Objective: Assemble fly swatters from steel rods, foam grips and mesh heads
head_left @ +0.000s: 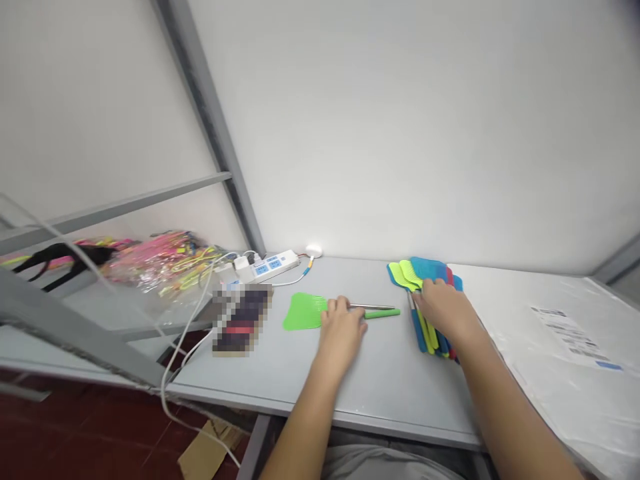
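A bright green fly swatter (306, 312) lies flat on the grey table, its ribbed head pointing left. My left hand (343, 327) is closed over its neck, with the fingers curled down. To the right of that hand a thin metal rod (373, 307) and a green handle (383, 314) stick out side by side; how they join is hidden under the fingers. My right hand (445, 308) grips at the necks of a pile of fly swatters (425, 270) in blue, yellow-green and red. Their handles (424, 332) point toward me. How many it grips is hidden.
A white power strip (273, 267) with plugs and cables lies at the back left, near a pixelated flat object (243, 321). Bagged colourful items (165, 263) fill the left shelf. White plastic wrap with a label (575, 337) covers the right side. Cardboard (207, 453) is on the floor.
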Motion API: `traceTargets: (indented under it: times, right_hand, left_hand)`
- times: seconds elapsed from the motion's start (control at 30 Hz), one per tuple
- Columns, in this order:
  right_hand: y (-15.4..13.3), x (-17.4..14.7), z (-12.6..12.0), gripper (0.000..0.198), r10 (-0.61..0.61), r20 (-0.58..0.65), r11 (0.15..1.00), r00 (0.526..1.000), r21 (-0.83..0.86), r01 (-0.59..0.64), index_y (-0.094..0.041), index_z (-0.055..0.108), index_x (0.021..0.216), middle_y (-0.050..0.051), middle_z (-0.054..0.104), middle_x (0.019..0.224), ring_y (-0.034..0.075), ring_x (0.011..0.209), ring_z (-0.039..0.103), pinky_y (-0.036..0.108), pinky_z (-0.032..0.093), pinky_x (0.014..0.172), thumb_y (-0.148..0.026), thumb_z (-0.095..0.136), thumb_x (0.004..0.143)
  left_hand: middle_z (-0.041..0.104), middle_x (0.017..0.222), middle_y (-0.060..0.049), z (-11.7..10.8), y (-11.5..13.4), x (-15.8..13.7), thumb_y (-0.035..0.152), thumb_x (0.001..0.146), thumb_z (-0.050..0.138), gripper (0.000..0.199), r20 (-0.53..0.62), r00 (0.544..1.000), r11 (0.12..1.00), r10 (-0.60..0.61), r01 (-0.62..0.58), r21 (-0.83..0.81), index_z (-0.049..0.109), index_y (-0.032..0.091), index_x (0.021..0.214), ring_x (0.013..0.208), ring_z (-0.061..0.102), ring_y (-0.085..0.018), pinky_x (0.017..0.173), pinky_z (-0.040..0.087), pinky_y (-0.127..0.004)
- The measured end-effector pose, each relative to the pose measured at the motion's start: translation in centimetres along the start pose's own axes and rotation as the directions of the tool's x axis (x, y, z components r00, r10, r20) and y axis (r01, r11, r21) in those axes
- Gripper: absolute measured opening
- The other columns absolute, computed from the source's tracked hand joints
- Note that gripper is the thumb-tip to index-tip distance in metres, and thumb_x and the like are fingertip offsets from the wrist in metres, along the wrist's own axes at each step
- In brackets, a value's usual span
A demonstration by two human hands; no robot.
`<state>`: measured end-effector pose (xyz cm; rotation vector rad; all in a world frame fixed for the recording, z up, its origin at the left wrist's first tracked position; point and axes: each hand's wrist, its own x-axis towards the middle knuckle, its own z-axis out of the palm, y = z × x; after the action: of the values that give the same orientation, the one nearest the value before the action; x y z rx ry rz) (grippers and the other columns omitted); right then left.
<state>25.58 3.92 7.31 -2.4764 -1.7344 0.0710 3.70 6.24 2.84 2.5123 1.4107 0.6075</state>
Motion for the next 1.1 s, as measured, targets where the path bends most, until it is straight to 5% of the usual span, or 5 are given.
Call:
traceTargets:
  times: [0.4,0.53,0.67,0.77,1.1]
  right_hand:
    - [-8.3,5.3,1.6,0.012,-0.579,0.178,0.771,0.796,0.435,0.464,-0.014,0.062,0.089,0.002,0.062,0.079,0.015,0.071,0.060,0.035,0.052,0.071,-0.026,0.064,0.086]
    - [-9.0,2.7,-1.0,0.006,-0.559,-0.020,0.645,0.829,0.619,0.449,-0.022,0.047,0.086,-0.004,0.050,0.066,0.013,0.063,0.051,0.031,0.046,0.067,-0.018,0.043,0.089]
    - [-11.4,-2.2,-4.6,0.011,-0.130,-0.298,-0.230,0.946,0.937,0.263,-0.025,0.040,0.084,-0.008,0.031,0.062,0.010,0.053,0.034,0.025,0.039,0.059,-0.014,0.041,0.082]
    - [-12.9,-4.9,-6.3,0.014,-0.133,-0.246,-0.485,0.960,0.861,0.154,-0.024,0.043,0.079,-0.008,0.028,0.057,0.010,0.050,0.026,0.022,0.031,0.051,-0.010,0.044,0.078]
    - [-13.4,-6.0,-5.4,0.014,-0.303,-0.243,-0.496,0.921,0.866,0.065,-0.023,0.046,0.074,-0.009,0.023,0.053,0.009,0.047,0.020,0.022,0.028,0.047,-0.010,0.044,0.076]
  left_hand:
    - [0.067,0.101,-0.002,-2.4,0.1,-3.5,0.020,0.087,0.060,0.015,0.042,0.989,0.932,0.143,-0.121,-0.342,0.062,0.022,0.101,0.094,0.060,-0.018,0.080,0.047,-0.029]
    - [0.070,0.106,-0.005,-3.7,-1.0,-5.1,0.024,0.090,0.059,0.010,-0.159,0.982,0.588,-0.101,-0.071,-0.806,0.060,0.021,0.099,0.099,0.063,-0.019,0.085,0.047,-0.031]
    - [0.071,0.100,-0.007,-2.7,0.1,-5.0,0.029,0.093,0.056,0.011,-0.275,0.931,0.374,-0.242,-0.172,-0.911,0.057,0.021,0.101,0.098,0.065,-0.020,0.087,0.047,-0.034]
    - [0.069,0.093,-0.006,-1.5,0.9,-5.0,0.031,0.095,0.054,0.016,-0.278,0.929,0.441,-0.246,-0.149,-0.885,0.058,0.021,0.106,0.088,0.065,-0.018,0.079,0.048,-0.031]
    - [0.068,0.083,-0.003,-1.7,-0.3,-5.5,0.027,0.095,0.051,0.020,-0.312,0.927,0.651,-0.207,-0.108,-0.751,0.063,0.022,0.109,0.076,0.061,-0.016,0.070,0.046,-0.027]
